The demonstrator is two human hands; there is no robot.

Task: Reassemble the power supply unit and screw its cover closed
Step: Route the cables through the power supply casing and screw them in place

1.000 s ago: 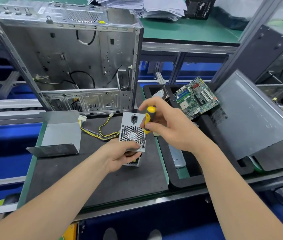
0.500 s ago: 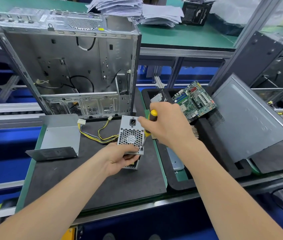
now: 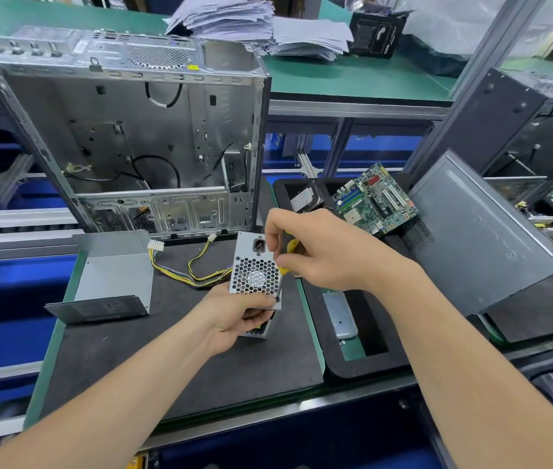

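A dark mat (image 3: 166, 367) covers a green-edged workbench on a factory line, with blue racks and grey rails behind it. An open computer case (image 3: 126, 137) stands upright at the back of the mat, and a bent grey metal cover (image 3: 112, 282) lies to its left front. A black tray (image 3: 369, 363) just beside the mat holds a motherboard (image 3: 376, 198), with a grey side panel (image 3: 481, 238) leaning to its right. A stack of papers (image 3: 234, 22) sits on the far green bench. The right hand (image 3: 322, 252) hides most of the screwdriver (image 3: 291, 247), so only bits of yellow handle show, and the tip is too small to make out clearly. The power supply (image 3: 256, 275) stands on end near the middle of the mat, fan grille towards the camera, its yellow cables (image 3: 197, 272) trailing left. The left hand (image 3: 234, 319) grips its lower end, fingers curled round the bottom edge. The right hand, fingers wrapped round the screwdriver, is above it, with the shaft running down to the grille's lower right corner.
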